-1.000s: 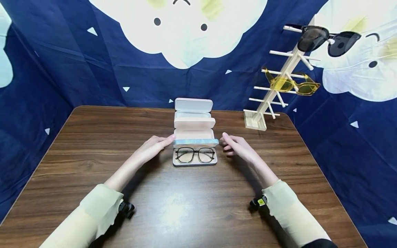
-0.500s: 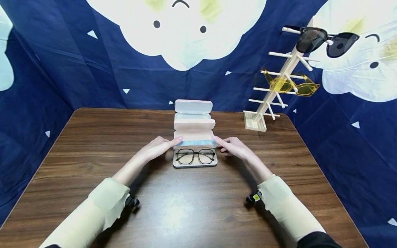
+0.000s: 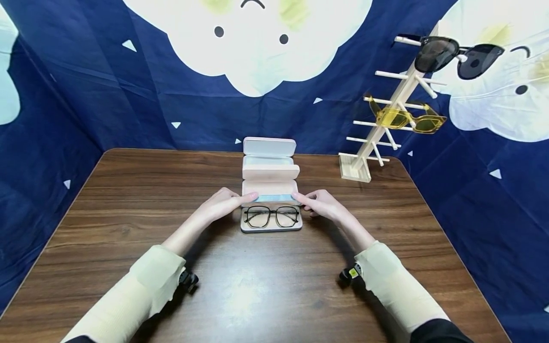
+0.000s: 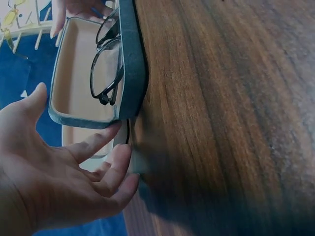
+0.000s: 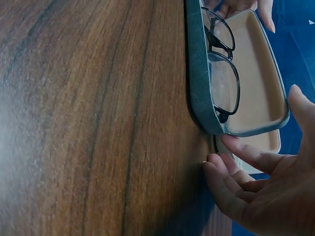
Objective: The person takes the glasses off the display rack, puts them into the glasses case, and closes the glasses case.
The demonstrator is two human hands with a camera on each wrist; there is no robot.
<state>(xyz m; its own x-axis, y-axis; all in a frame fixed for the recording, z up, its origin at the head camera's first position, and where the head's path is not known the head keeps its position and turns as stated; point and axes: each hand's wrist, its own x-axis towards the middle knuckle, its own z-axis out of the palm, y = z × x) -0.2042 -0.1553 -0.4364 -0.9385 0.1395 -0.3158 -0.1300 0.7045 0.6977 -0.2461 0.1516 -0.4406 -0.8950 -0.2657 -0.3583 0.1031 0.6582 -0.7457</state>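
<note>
A blue-grey glasses case [image 3: 271, 230] stands with its lid [image 3: 274, 198] raised at the back, showing a beige lining in both wrist views. Inside lie black-framed glasses [image 3: 271, 217] with clear lenses. My left hand [image 3: 220, 204] is at the case's left end, thumb at the lid's upper edge and index fingertip near the hinge corner [image 4: 118, 118]. At the opposite end, my right hand [image 3: 323, 204] is placed much the same way, its thumb at the lid edge. The remaining fingers of both hands bend loosely beside the case, holding nothing.
Behind it stand more glasses cases [image 3: 270, 172] with lids up. A wooden rack [image 3: 355, 167] at the back right carries black sunglasses [image 3: 459, 56] and yellow sunglasses [image 3: 409, 119]. Blue cloth [image 3: 128, 105] hangs behind the brown wooden table [image 3: 128, 214].
Both hands have moved inward, the left to the right and the right to the left, bringing the thumbs over the lid's upper edge. The case and glasses have stayed put.
</note>
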